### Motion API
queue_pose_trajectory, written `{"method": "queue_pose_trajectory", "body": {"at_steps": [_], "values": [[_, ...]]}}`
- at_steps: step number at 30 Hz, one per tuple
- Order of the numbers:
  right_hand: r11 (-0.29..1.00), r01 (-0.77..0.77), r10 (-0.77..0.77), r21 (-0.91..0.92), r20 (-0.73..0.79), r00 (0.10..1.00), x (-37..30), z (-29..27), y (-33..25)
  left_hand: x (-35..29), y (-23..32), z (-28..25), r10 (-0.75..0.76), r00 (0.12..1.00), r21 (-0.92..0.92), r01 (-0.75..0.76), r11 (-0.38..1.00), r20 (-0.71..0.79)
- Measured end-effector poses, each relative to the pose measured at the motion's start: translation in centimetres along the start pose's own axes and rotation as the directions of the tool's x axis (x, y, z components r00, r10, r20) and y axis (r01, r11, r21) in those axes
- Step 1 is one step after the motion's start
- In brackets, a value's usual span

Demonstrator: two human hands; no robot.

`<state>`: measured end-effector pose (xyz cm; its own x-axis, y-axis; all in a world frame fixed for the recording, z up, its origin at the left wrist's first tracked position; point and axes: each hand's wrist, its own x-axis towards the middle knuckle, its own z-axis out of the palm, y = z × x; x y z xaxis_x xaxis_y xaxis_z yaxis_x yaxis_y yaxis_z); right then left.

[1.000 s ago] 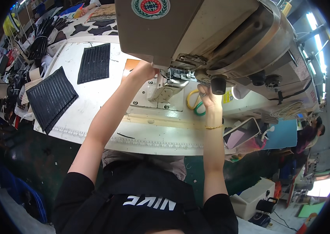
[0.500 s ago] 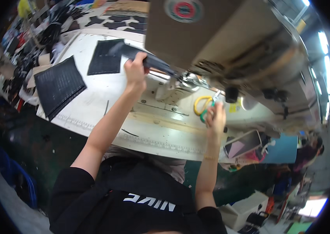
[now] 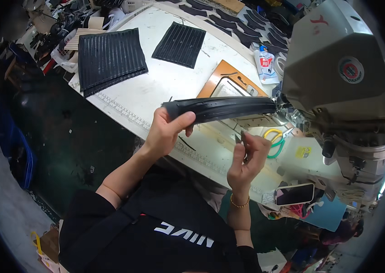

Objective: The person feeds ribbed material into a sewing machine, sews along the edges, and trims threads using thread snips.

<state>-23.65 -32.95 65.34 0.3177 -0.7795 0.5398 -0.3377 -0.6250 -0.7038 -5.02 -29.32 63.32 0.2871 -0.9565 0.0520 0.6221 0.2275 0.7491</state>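
Note:
My left hand (image 3: 167,132) pinches the near end of a long black folded strip of material (image 3: 229,109) between thumb and fingers. The strip's far end reaches the needle area of a sewing machine (image 3: 333,77). Just below the strip, my right hand (image 3: 249,161) is closed on a small dark pointed tool (image 3: 242,138), possibly thread snips; the fingers cover most of it. Beside that hand lie scissors (image 3: 275,142) with yellow and green handles. Two black ribbed pieces, a larger stack (image 3: 112,59) and a smaller piece (image 3: 179,44), rest on the white table (image 3: 131,88).
An orange-brown plate (image 3: 217,77) is set at the machine bed. A white bottle (image 3: 265,66) stands behind it. A phone (image 3: 295,194) lies at the table's right end. Dark cut pieces (image 3: 233,22) cover the far surface. A ruler strip (image 3: 119,109) follows the front edge.
The view has turned toward the right. My left hand has drawn nearer to me with the strip's end. My right hand has left the scissors' side and is raised near the strip.

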Motion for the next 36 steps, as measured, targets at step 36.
{"method": "queue_pose_trajectory", "body": {"at_steps": [36], "values": [[0.976,-0.095,0.156,0.194,-0.327,0.932,-5.2,2.9,3.4,-3.4,0.5,2.1,-0.558,0.342,-0.631,0.604,-0.486,0.756]]}}
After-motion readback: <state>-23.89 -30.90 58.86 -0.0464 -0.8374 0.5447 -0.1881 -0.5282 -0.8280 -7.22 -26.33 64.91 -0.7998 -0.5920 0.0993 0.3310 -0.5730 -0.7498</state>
